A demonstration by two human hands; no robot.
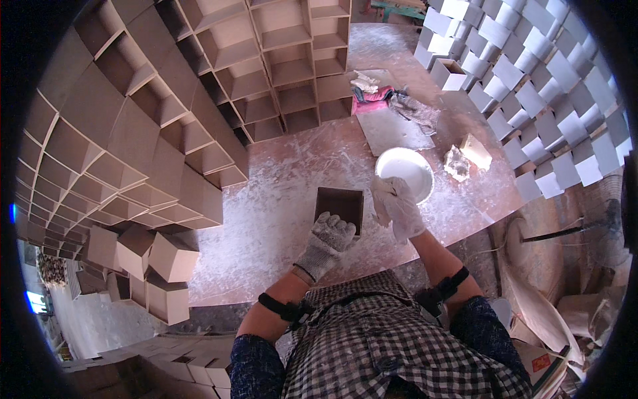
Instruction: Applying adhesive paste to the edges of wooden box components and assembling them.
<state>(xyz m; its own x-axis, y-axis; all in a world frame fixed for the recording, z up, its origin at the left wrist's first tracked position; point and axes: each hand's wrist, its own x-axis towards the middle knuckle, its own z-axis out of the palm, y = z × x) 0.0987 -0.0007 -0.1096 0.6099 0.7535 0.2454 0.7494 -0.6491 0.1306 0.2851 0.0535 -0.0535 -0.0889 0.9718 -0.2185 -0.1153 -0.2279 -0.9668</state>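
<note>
A small open-topped brown cardboard box (pixel 340 199) stands on the work table in front of me. My left hand (pixel 331 234), in a grey knit glove, is closed on the near wall of the box, its fingers curled over the rim. To the right of the box, my right hand (pixel 399 209) wears a whitish glove and is held at the near left edge of a round white basin (pixel 413 166). Its fingers look drawn together. Whatever they may hold blends with the pale glove, so I cannot make it out.
White-smeared table (pixel 266 199). Stacked brown boxes (pixel 100 139) rise on the left and behind; several loose ones (pixel 169 299) sit at the table's left edge. White boxes (pixel 531 100) are piled right. Pale lumps (pixel 475 151) and rags (pixel 412 110) lie past the basin.
</note>
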